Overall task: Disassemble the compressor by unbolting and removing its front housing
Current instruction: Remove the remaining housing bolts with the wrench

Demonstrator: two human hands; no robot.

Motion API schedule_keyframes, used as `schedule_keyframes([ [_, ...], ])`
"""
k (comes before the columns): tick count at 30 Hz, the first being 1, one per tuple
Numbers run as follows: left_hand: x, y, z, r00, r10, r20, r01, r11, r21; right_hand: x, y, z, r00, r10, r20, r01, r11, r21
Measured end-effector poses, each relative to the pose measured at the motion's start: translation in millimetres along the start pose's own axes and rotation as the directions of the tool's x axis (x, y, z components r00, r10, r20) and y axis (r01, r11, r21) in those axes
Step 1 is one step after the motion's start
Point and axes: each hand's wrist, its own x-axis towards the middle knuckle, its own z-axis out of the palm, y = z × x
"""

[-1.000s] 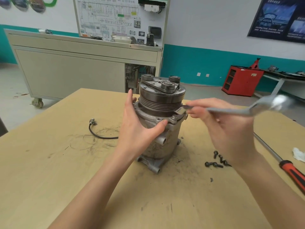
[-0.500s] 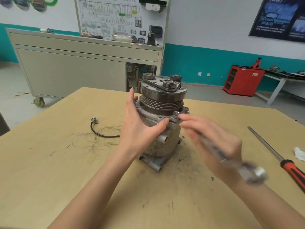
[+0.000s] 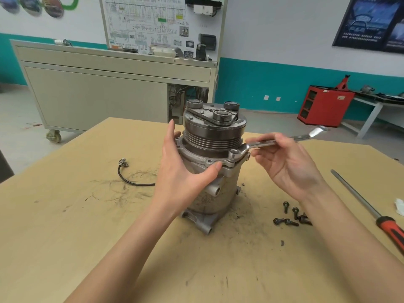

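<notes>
Compressor [image 3: 209,189] stood upright mid-table [image 3: 65,237]; left hand [image 3: 181,171] braced it flat-fingered, thumb on the housing [image 3: 196,157]; right hand [image 3: 286,165] pinched the wrench [image 3: 262,144], its ring seated on a bolt [image 3: 233,152]; unbolting step, I'd judge, loose bolts [image 3: 290,217] already out; next swing needs room; open tabletop near, screwdriver [image 3: 371,211] well right.

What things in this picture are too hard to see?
Head view only.
- Compressor far side: hidden by its own body and the left hand.
- Bolt under the wrench: covered by its ring end; the right hand holds the wrench.
- Screwdriver handle: cut off by the right edge.
- Wall chart writing: too small.
</notes>
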Motion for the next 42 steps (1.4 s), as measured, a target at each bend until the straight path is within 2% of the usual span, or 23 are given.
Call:
schedule_keyframes([
  [2, 0.5, -0.3, 0.4, 1.000, 0.002, -0.001, -0.002, 1.000, 0.005, -7.7, -3.9, 3.0, 0.991, -0.128, -0.046, 0.127, 0.991, -0.032],
  [3, 0.6, -0.8, 0.6, 1.000, 0.004, -0.001, -0.004, 1.000, 0.006, -13.4, -4.5, 6.1, 0.973, -0.220, -0.071, 0.210, 0.970, -0.125],
  [5, 0.6, -1.6, 0.8, 1.000, 0.007, -0.003, -0.007, 1.000, 0.005, -25.7, -1.9, 16.1, 0.904, -0.425, -0.051, 0.378, 0.848, -0.373],
  [7, 0.2, -1.5, 1.0, 1.000, 0.009, -0.005, -0.009, 1.000, 0.000, -36.6, 4.1, 26.9, 0.832, -0.551, 0.060, 0.498, 0.696, -0.517],
  [11, 0.6, -3.1, 1.0, 1.000, 0.017, -0.014, -0.017, 1.000, -0.019, -43.8, 14.7, 32.8, 0.775, -0.597, 0.207, 0.572, 0.524, -0.631],
  [14, 1.0, -4.6, 0.9, 0.999, 0.027, -0.021, -0.028, 0.999, -0.018, -45.3, 17.4, 29.3, 0.760, -0.603, 0.241, 0.580, 0.463, -0.670],
  [17, 0.4, -3.8, 1.5, 0.999, 0.024, -0.022, -0.025, 0.999, -0.027, -49.0, 22.3, 27.3, 0.714, -0.624, 0.318, 0.622, 0.356, -0.698],
  [18, 0.2, -3.6, 1.6, 1.000, 0.022, -0.022, -0.023, 0.999, -0.032, -50.4, 24.5, 27.2, 0.710, -0.626, 0.321, 0.626, 0.354, -0.695],
  [19, 0.1, -3.3, 1.8, 0.999, 0.023, -0.023, -0.023, 0.999, -0.035, -51.1, 26.1, 27.1, 0.724, -0.621, 0.300, 0.620, 0.398, -0.676],
  [22, -0.2, -2.9, 0.8, 0.999, 0.018, -0.027, -0.018, 1.000, -0.023, -44.9, 27.2, 25.0, 0.834, -0.541, 0.113, 0.524, 0.710, -0.471],
  [24, -0.1, -2.6, 0.3, 1.000, 0.012, -0.027, -0.013, 1.000, -0.021, -31.7, 22.5, 16.6, 0.917, -0.398, -0.009, 0.383, 0.888, -0.255],
  [25, -0.1, -2.5, 0.2, 1.000, 0.013, -0.026, -0.013, 1.000, -0.017, -23.1, 18.3, 10.5, 0.955, -0.295, -0.032, 0.287, 0.944, -0.162],
  [27, 0.3, -2.9, 0.5, 1.000, 0.013, -0.025, -0.014, 1.000, -0.014, -7.0, 9.5, 0.3, 0.997, -0.076, 0.005, 0.077, 0.993, -0.092],
  [29, 0.7, -3.1, 0.8, 1.000, 0.012, -0.028, -0.012, 1.000, -0.013, 4.7, 6.7, -6.2, 0.993, 0.103, 0.057, -0.098, 0.991, -0.086],
  [30, 0.9, -3.3, 0.8, 1.000, 0.012, -0.029, -0.012, 1.000, -0.011, 9.1, 6.8, -7.7, 0.988, 0.147, 0.055, -0.143, 0.988, -0.065],
  [32, 0.4, -3.9, 0.5, 0.999, 0.007, -0.033, -0.007, 1.000, -0.011, 13.3, 5.3, -6.3, 0.992, 0.126, 0.001, -0.126, 0.992, -0.007],
  [34, -0.3, -5.2, 0.2, 0.999, -0.003, -0.032, 0.002, 1.000, -0.013, 9.8, 1.0, -3.5, 0.997, -0.037, -0.067, 0.034, 0.998, -0.051],
  [36, -0.5, -6.2, 0.1, 1.000, 0.004, -0.027, -0.004, 1.000, -0.008, -2.0, -2.2, 0.8, 0.958, -0.273, -0.085, 0.244, 0.936, -0.254],
  [38, -0.4, -7.1, 0.4, 1.000, 0.013, -0.027, -0.013, 1.000, -0.004, -19.3, -2.7, 9.7, 0.885, -0.466, 0.009, 0.414, 0.777, -0.473],
  [40, -0.7, -7.7, 0.9, 0.999, 0.013, -0.031, -0.013, 1.000, 0.001, -36.5, -0.3, 17.8, 0.807, -0.554, 0.203, 0.538, 0.549, -0.640],
  [42, -1.3, -7.8, 1.0, 0.999, 0.019, -0.035, -0.018, 1.000, 0.006, -48.2, 3.1, 23.1, 0.724, -0.571, 0.387, 0.618, 0.288, -0.732],
])
